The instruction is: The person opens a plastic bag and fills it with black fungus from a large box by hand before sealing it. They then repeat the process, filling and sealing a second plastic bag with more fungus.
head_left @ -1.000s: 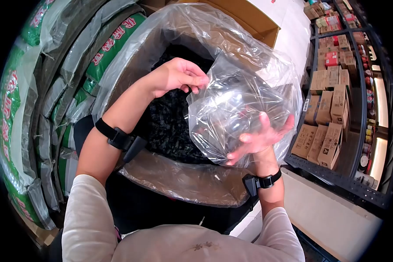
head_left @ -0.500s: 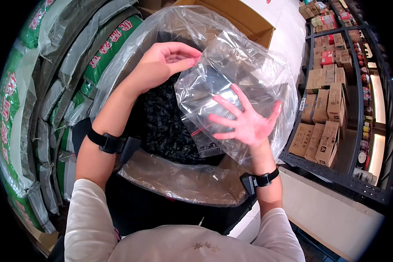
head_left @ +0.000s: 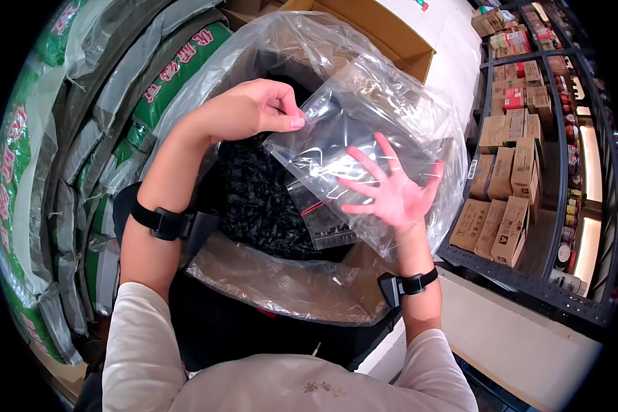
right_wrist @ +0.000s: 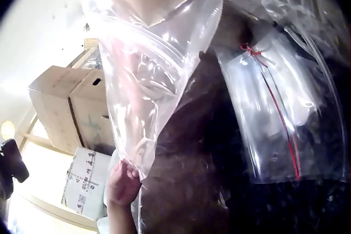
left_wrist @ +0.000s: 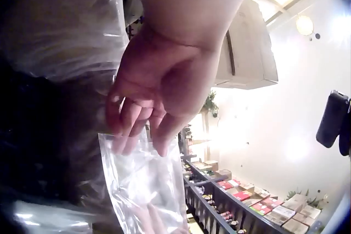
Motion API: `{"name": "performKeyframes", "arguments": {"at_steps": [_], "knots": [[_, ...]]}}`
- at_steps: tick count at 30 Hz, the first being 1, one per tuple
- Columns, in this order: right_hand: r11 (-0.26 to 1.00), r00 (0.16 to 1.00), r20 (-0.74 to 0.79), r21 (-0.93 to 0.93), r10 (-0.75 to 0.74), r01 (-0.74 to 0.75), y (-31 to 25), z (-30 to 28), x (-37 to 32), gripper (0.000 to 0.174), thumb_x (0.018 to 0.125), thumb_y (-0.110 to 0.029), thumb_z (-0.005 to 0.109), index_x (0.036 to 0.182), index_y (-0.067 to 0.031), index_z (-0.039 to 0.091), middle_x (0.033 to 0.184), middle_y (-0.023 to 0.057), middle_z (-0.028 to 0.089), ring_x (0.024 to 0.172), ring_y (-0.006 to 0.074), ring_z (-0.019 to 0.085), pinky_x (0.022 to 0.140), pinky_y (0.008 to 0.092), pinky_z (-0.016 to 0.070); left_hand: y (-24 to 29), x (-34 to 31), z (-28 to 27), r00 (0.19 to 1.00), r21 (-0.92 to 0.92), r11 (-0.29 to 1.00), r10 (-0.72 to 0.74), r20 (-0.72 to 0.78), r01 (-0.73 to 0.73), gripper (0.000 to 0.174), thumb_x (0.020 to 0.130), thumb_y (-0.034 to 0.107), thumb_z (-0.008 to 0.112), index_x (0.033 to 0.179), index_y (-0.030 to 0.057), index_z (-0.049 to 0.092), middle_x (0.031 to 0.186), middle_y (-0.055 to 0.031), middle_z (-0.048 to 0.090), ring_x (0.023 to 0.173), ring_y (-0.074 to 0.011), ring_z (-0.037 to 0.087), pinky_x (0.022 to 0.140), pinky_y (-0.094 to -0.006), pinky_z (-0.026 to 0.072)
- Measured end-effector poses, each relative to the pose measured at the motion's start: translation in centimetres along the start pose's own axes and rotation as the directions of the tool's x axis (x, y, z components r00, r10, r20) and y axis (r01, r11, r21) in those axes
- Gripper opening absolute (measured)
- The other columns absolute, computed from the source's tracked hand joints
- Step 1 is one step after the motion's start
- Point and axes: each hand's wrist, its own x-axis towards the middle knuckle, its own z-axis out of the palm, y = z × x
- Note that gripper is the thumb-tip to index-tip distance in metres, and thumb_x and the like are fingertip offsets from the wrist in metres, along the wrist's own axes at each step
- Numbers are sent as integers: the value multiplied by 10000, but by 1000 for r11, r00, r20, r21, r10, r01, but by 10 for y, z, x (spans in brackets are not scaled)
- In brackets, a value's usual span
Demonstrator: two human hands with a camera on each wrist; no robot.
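Note:
My left hand pinches a corner of a clear plastic bag between thumb and fingertips. Spread wide, the fingers of my right hand show through the film and appear to be inside the bag. In the right wrist view the stretched bag runs from the right wrist down to the left hand. Below it, a stack of clear bags tied with red string lies on black, crinkled dried pieces. These fill a large carton lined with clear plastic sheeting.
Stacked green-and-white sacks stand along the left. An open cardboard box sits behind the carton. Dark shelving with small brown boxes runs down the right side.
The bag has gone from crumpled to flatter and more stretched. My right fingers have spread out and shifted under the film, while my left hand moved slightly left, still pinching the corner.

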Motion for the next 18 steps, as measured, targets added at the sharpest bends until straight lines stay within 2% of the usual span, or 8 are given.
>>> {"name": "performKeyframes", "arguments": {"at_steps": [1,5,7,8,10,11,13,18], "knots": [[1000,1000,7,-3,-5,5,0,0,0,1082,792,-865,390,1570,-270,-67,1611,209,-134,1420,590,-32,1029,805,113,3,-1,1,999,-33,999,-17,32,18,101,915,109,689,900,42,615,993,-48,688,992,-116,614,884,-259,470],[1000,1000,2,-5,-3,3,1,2,1,1070,790,-866,389,1569,-289,-63,1616,194,-130,1424,583,-42,1028,803,120,-4,0,-2,998,-35,999,-4,67,6,121,919,120,684,883,44,597,1014,-53,677,1031,-122,597,893,-265,467],[1000,1000,4,-7,-2,2,2,3,1,1073,787,-868,394,1569,-294,-65,1616,195,-126,1424,582,-42,1028,803,123,-6,1,-6,992,-49,998,-32,122,38,129,928,144,676,885,79,573,1211,-154,635,1174,-166,577,931,-293,481],[1000,1000,6,-9,-2,2,2,3,2,1076,783,-869,399,1568,-299,-67,1617,197,-121,1424,582,-43,1028,802,127,-6,1,-6,992,-49,998,-32,121,39,129,928,144,676,885,79,573,1211,-154,635,1174,-166,577,931,-293,481],[1000,1000,10,-23,2,-2,1,3,2,1083,780,-869,405,1568,-295,-66,1617,200,-117,1426,580,-41,1029,801,129,-3,-2,-5,990,-140,985,-87,115,103,137,939,180,665,899,83,577,1133,-40,633,1086,-120,563,903,-283,472],[999,1000,12,-38,5,-5,1,3,2,1091,776,-870,412,1569,-291,-65,1617,203,-112,1427,578,-38,1030,799,130,-3,-2,-5,989,-139,985,-88,116,103,137,939,180,665,899,83,577,1133,-40,633,1086,-120,563,903,-283,472],[999,1000,10,-36,10,-10,2,2,2,1104,771,-870,422,1572,-278,-55,1617,207,-105,1432,569,-35,1030,799,133,-3,-3,-8,978,-194,961,-175,117,195,138,940,197,665,913,101,570,1166,-29,620,1089,-117,566,910,-295,478],[998,999,-35,-63,14,-17,-4,-2,0,1138,759,-867,455,1578,-235,-16,1615,218,-91,1446,542,-26,1029,800,138,0,-5,-15,971,-247,940,-216,106,236,141,941,210,665,910,115,565,1163,-32,623,1077,-143,600,897,-310,496]]}}
